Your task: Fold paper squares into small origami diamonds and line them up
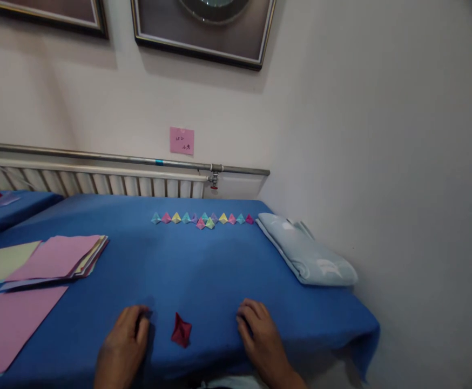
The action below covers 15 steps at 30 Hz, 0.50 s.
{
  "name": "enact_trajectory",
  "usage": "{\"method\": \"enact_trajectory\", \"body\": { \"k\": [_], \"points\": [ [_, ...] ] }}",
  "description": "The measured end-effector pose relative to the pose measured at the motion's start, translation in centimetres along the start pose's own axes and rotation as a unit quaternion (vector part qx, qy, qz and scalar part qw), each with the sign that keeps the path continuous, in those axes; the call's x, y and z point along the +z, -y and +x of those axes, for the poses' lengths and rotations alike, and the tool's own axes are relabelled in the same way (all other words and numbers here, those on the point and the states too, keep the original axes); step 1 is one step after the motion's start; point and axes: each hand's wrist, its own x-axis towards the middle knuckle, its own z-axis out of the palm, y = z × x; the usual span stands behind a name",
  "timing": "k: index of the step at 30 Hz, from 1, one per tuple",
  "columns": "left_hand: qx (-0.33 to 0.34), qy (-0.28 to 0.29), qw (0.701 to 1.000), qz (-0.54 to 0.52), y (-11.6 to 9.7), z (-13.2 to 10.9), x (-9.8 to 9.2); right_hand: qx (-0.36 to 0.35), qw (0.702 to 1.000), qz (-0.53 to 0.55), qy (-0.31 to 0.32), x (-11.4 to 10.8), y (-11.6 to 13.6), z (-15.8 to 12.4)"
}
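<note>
At your far left, a pink sheet [13, 329] lies flat on the blue cloth [187, 270], with a stack of coloured paper [60, 256] and a pale yellow sheet [7, 263] just beyond it. Next comes your left hand [125, 343], resting near the table's front edge, fingers loosely curled with thumb a little apart; you appear to hold nothing in it. Just to its right sits the dark red folded piece [181, 330], between your hands and touching neither. Farther back runs a row of small folded pieces [204, 217] (two more sit in front of its middle). Your right hand [262, 337] lies to the right of the red piece, half-curled, also with nothing visible in its grasp. Rightmost is a folded pale blue textile [307, 251] against the wall.

You seem to be in a pause between handlings, the red piece released. Taking it up would call for a light fingertip pinch, keeping its raised folds from being crushed.
</note>
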Motion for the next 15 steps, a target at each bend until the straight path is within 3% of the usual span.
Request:
{"method": "enact_trajectory", "body": {
  "k": [8,11,15],
  "points": [
    [-0.046,0.003,0.997,-0.062,-1.2,1.0,-0.5,-0.023,1.000,-0.015,-0.005,0.3,-0.9,-0.2],
    [-0.038,0.024,0.991,-0.129,-4.6,3.3,-2.1,-0.046,0.998,-0.028,-0.013,0.8,-2.0,-0.3],
    [0.076,0.070,0.970,-0.220,-12.2,6.4,-4.7,-0.090,0.994,-0.034,-0.053,1.4,-3.7,-0.2]
  ]
}}
